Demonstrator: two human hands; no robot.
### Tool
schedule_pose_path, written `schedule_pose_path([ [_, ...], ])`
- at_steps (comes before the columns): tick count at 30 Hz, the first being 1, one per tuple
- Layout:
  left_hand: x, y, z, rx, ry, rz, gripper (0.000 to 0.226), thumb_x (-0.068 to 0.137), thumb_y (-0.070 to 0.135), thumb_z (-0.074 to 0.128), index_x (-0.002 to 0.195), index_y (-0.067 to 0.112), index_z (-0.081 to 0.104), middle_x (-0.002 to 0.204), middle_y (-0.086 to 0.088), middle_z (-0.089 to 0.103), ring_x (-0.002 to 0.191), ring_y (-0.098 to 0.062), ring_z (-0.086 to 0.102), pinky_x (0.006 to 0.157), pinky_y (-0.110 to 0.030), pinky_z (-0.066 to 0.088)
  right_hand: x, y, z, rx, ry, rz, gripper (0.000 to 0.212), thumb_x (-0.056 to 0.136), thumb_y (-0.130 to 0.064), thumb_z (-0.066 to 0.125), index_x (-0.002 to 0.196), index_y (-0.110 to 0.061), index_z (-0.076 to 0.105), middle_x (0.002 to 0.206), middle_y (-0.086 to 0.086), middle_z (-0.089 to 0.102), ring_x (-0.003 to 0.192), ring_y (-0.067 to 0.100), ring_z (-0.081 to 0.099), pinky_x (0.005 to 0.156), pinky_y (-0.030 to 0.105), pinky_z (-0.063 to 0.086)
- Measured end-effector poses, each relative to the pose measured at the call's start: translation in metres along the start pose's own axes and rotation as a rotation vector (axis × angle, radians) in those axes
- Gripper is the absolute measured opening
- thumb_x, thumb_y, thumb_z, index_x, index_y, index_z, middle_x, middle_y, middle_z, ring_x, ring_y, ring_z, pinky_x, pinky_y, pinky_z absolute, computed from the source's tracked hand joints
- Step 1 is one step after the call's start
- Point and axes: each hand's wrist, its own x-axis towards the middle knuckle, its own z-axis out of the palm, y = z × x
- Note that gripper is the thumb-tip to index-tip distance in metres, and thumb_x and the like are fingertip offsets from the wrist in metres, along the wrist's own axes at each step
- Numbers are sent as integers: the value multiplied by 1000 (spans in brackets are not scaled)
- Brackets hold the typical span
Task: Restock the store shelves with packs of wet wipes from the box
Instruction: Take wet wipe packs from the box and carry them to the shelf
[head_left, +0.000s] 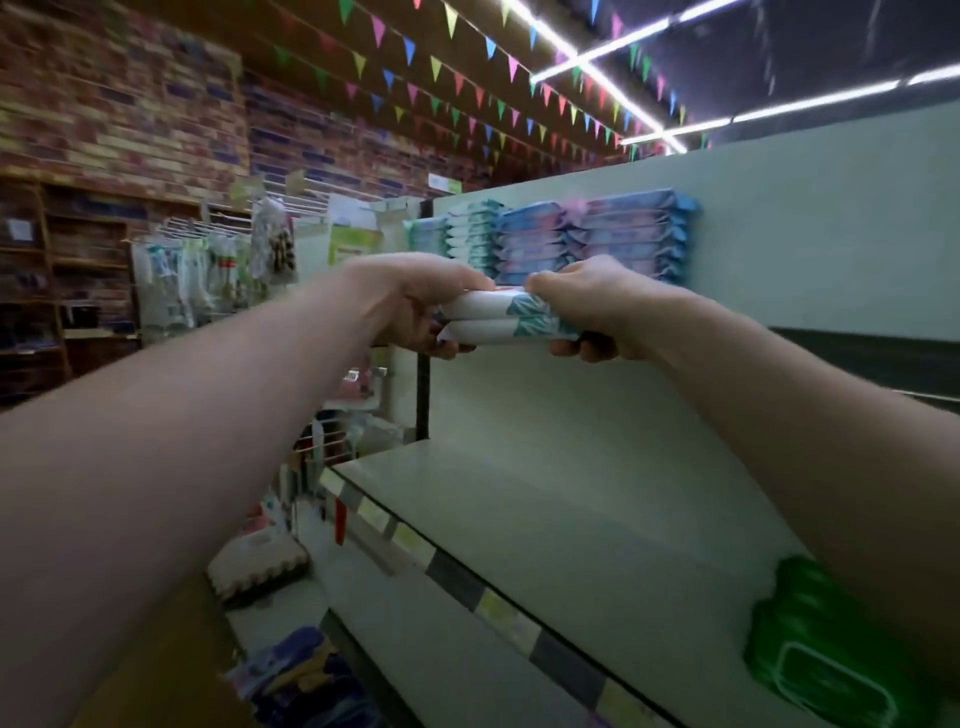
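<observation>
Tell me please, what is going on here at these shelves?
A person holds two stacked white wet-wipe packs with teal print, the left grip on their left end and the right grip on their right end. They are raised close to stacks of blue and pink packs standing higher on the unit. A green plastic pack lies on the pale lower shelf.

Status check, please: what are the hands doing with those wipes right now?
Both busy: left grip and right grip hold two stacked packs, one end each. Held up by the shelved stacks. Nothing seen between.
</observation>
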Motion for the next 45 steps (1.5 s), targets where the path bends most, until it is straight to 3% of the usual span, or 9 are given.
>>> schedule_pose_path([
  [5,23,43,14,-16,-76,69,20,93,27,58,104,10,58,93,-10,61,61,-16,61,41,-19,47,12,-6,-42,-86,101,68,37,97,-41,48,110,-7,57,79,9,62,46,10,52,33,14,37],
  [10,52,70,45,58,-208,112,25,92,28,59,109,9,60,98,-10,64,60,-15,63,44,-22,48,18,6,-72,-136,198,142,35,98,-37,46,108,-7,59,72,7,61,38,8,52,33,14,36],
  [15,73,94,78,100,-295,181,19,95,27,55,95,8,60,86,-9,63,66,-16,60,65,-25,46,26,21,-98,-189,283,218,32,98,-34,45,97,-8,62,63,7,59,31,7,50,34,13,33],
  [20,96,109,108,185,-365,214,21,94,27,56,101,8,61,95,-11,65,70,-17,62,54,-24,49,34,39,-119,-228,252,334,31,100,-33,42,92,-10,61,69,5,59,47,10,57,37,15,35],
  [26,131,123,136,236,-429,207,23,94,27,56,102,6,59,105,-13,65,79,-20,63,61,-25,49,50,55,-137,-221,159,502,37,101,-39,40,89,-10,59,79,7,61,64,14,62,43,18,45],
  [31,153,132,149,283,-498,181,18,95,24,54,101,7,59,97,-10,60,69,-19,60,55,-24,51,71,65,-152,-135,108,616,44,89,-50,59,93,-6,60,98,13,56,69,19,64,55,23,56],
  [36,174,138,153,345,-560,127,38,94,24,55,128,5,56,111,-14,60,86,-26,61,64,-32,56,96,74,-161,-145,13,662,47,79,-25,77,115,-2,58,118,17,54,85,24,64,58,26,59],
  [40,185,141,153,306,-629,89,39,96,20,50,131,3,44,125,-20,56,105,-31,61,80,-42,57,116,87,-163,-206,-23,697,49,79,-2,73,124,1,56,124,20,53,92,28,63,58,27,60],
  [45,195,138,164,314,-668,260,40,92,4,54,130,-2,43,127,-19,45,106,-34,58,77,-39,59,134,106,-171,-298,10,716,43,79,1,71,120,3,58,122,20,53,87,26,61,68,30,59],
])
